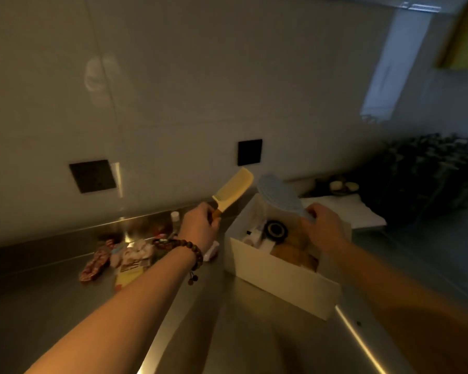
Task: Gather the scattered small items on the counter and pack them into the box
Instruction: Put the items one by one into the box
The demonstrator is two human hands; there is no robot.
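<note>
Packing looks partly done: the white box [281,282] on the steel counter [52,306] already holds a black tape roll [276,230] and other bits. Over it, the right hand [323,228] grips a blue brush [278,197]; left of the box, the left hand [199,226] pinches a yellow comb [234,190]. Farther left, scattered packets [125,259] remain. Nothing blocks the box's opening.

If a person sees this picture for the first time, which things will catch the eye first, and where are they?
First the two raised combs: the left hand holds a yellow comb above the counter, and the right hand holds a blue brush over the white box. Left of the box lies a heap of small items.
</note>
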